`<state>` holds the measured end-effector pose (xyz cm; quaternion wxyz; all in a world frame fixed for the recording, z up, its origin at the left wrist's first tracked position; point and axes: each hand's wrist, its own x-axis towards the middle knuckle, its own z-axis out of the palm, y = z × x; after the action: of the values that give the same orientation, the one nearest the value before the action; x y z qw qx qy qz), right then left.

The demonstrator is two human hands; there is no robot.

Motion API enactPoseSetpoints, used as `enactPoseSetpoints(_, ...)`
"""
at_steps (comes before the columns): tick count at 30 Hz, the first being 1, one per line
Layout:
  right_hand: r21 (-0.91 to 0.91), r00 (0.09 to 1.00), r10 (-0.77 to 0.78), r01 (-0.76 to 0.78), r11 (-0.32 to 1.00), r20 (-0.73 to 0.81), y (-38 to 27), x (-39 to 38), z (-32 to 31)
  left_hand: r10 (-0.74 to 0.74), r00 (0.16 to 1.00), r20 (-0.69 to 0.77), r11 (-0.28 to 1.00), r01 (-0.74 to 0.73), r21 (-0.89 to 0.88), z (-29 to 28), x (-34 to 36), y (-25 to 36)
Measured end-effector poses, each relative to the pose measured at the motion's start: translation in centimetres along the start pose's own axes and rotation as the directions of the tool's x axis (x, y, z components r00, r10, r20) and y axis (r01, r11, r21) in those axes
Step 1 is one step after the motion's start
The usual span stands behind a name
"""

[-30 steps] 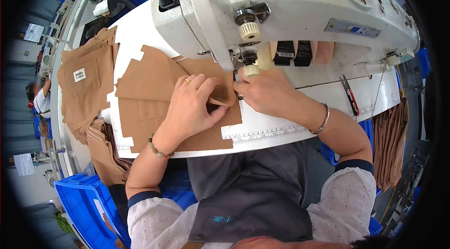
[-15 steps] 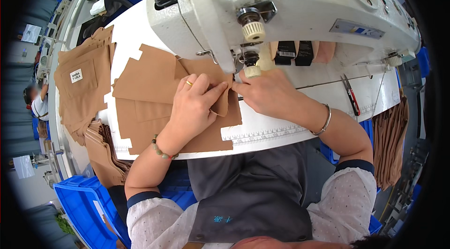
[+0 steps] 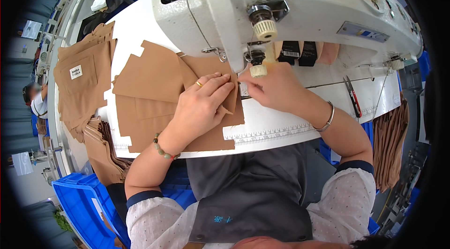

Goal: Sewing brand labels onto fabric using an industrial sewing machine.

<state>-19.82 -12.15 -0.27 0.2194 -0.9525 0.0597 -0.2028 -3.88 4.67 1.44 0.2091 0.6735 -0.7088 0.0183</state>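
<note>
Brown fabric pieces (image 3: 150, 101) lie layered under the white sewing machine (image 3: 295, 10), with a folded corner beside the presser-foot area. My left hand (image 3: 201, 106) is closed on that corner, fingertips pressed together along the fold. Just right of it, beneath the thread tension knob (image 3: 258, 71), my right hand (image 3: 274, 89) has its fingers bent in at the fabric's edge; what its fingertips hold is hidden. Red-and-black snips (image 3: 352, 96) rest on the machine table to the right.
Brown pocket panels (image 3: 79, 85) with white labels and folded bundles (image 3: 101, 150) sit at left; more brown pieces (image 3: 389, 141) hang at right. Black-labelled bundles (image 3: 299, 52) lie behind my right hand. Blue crates (image 3: 79, 192) stand below the table (image 3: 262, 141). A co-worker (image 3: 37, 99) is at far left.
My left hand has shifted right, its fingertips now pressing down the corner that earlier stood raised. My right hand has moved slightly right and its fingers are more bent.
</note>
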Motion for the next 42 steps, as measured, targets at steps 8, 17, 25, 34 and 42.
enactPoseSetpoints(8,-0.058,0.995,-0.085,0.082,0.995,-0.043,-0.1,-0.3,0.6,0.030,0.999,-0.040,1.000,-0.029,0.003,0.3,-0.5,-0.2)
enactPoseSetpoints(17,-0.146,0.995,-0.100,0.096,0.985,-0.023,0.4,-0.4,1.0,0.066,0.993,-0.098,0.998,-0.066,0.001,1.0,-0.2,-1.5)
enactPoseSetpoints(25,-0.223,0.984,-0.139,0.112,0.968,-0.110,0.9,0.0,1.1,0.109,0.973,-0.205,0.994,-0.108,0.015,1.6,1.7,-3.3)
enactPoseSetpoints(34,-0.238,0.992,-0.120,0.107,0.965,-0.043,0.7,0.2,0.6,0.099,0.994,-0.037,0.987,-0.093,0.131,-1.2,0.8,-2.6)
enactPoseSetpoints(42,-0.158,0.986,-0.168,0.163,0.974,-0.019,0.2,0.3,-0.3,0.244,0.968,-0.059,0.967,-0.239,0.090,-1.0,-0.9,-1.4)
